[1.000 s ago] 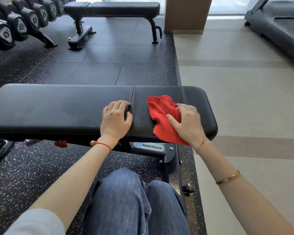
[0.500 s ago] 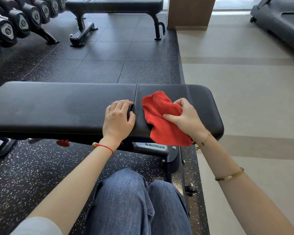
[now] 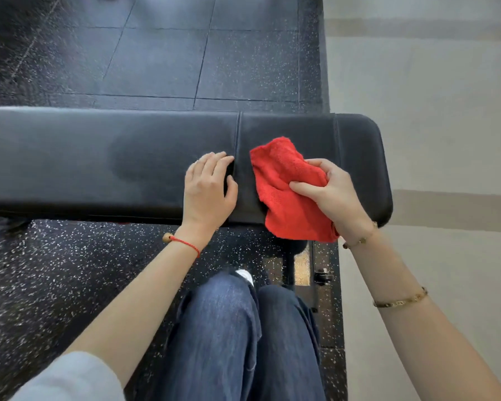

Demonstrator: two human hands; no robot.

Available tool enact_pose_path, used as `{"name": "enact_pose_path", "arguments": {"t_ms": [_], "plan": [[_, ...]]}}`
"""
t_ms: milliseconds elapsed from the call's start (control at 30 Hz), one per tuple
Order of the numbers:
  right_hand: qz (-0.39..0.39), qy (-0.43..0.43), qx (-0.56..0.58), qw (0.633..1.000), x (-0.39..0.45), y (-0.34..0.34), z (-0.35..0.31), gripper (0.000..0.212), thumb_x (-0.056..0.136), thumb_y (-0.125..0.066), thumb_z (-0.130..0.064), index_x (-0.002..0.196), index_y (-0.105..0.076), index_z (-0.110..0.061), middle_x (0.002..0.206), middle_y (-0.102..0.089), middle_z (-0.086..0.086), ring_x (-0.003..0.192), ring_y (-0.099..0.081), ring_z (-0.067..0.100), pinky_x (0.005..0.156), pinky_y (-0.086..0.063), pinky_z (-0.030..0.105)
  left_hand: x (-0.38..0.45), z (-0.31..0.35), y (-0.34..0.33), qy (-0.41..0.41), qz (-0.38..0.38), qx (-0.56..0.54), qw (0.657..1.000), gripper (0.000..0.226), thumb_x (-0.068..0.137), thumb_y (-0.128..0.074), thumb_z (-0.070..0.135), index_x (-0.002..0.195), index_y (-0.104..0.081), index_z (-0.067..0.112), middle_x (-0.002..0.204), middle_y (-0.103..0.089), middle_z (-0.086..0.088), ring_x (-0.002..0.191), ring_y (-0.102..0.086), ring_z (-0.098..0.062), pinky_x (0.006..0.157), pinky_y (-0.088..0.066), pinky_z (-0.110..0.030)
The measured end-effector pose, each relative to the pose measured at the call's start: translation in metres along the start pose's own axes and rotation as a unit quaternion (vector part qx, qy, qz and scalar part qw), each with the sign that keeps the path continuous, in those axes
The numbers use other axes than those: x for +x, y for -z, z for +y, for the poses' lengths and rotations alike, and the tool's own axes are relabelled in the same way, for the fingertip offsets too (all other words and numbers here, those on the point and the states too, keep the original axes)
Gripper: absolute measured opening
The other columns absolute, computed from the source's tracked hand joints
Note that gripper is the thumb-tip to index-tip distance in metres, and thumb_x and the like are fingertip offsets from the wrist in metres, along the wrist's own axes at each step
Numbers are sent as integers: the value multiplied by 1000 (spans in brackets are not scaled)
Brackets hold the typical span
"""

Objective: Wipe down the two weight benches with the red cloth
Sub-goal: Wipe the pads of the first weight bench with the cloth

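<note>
A black padded weight bench (image 3: 113, 160) runs across the view in front of me, with a seam between its long pad and its short right pad. My right hand (image 3: 331, 192) pinches the red cloth (image 3: 284, 195), which lies bunched on the right pad and hangs over the near edge. My left hand (image 3: 209, 189) rests flat on the bench just left of the seam, fingers spread, holding nothing. A darker damp-looking patch shows on the long pad to the left. The second bench is out of view.
Black speckled rubber floor tiles (image 3: 162, 53) lie beyond and beneath the bench. Pale smooth flooring (image 3: 431, 111) starts right of the bench end. My legs in blue jeans (image 3: 237, 337) are below, beside the bench's base frame (image 3: 307, 264).
The view has tilted down, so the far bench and dumbbell rack have left the frame. My right hand went from pressing flat on the cloth to pinching it.
</note>
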State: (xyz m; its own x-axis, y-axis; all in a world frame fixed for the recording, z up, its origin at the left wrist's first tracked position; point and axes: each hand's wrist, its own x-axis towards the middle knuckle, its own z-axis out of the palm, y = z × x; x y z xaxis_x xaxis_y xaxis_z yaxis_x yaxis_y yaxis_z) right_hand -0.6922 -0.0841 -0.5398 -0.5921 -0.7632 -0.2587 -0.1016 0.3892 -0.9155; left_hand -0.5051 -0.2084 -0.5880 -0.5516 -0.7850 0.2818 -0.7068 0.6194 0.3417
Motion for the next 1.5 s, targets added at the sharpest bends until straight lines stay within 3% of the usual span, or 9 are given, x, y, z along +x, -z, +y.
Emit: {"name": "enact_pose_path", "arguments": {"t_ms": [367,933,1167,1500], "plan": [[-10,-94,78,992,-47,37,-132,45,74,-81,-7,115,-64,-14,108,-70,2,94,-65,8,88,-53,26,23,53,147,51,-40,-29,998,30,90,-53,12,116,-67,14,118,-68,-1,116,-59,-22,102,-44,-38],[-8,-117,143,983,-138,142,-391,50,77,-78,-6,123,-58,-7,119,-67,13,113,-63,28,101,-49,45,98,156,413,-4,-48,-76,996,25,93,-54,13,115,-66,13,118,-68,-1,114,-60,-23,101,-45,-42],[61,-136,191,970,-164,173,-434,50,79,-75,-2,126,-57,-5,121,-66,15,114,-62,30,101,-48,45,131,180,458,-54,-60,-109,991,26,93,-54,14,116,-66,15,117,-67,-1,113,-60,-23,103,-44,-40],[162,-122,242,949,-182,213,-439,47,80,-76,-6,124,-59,-9,118,-68,11,110,-65,26,97,-52,42,164,227,455,-130,-97,-145,976,23,93,-56,12,114,-66,15,117,-68,0,113,-60,-22,105,-41,-40]]}}
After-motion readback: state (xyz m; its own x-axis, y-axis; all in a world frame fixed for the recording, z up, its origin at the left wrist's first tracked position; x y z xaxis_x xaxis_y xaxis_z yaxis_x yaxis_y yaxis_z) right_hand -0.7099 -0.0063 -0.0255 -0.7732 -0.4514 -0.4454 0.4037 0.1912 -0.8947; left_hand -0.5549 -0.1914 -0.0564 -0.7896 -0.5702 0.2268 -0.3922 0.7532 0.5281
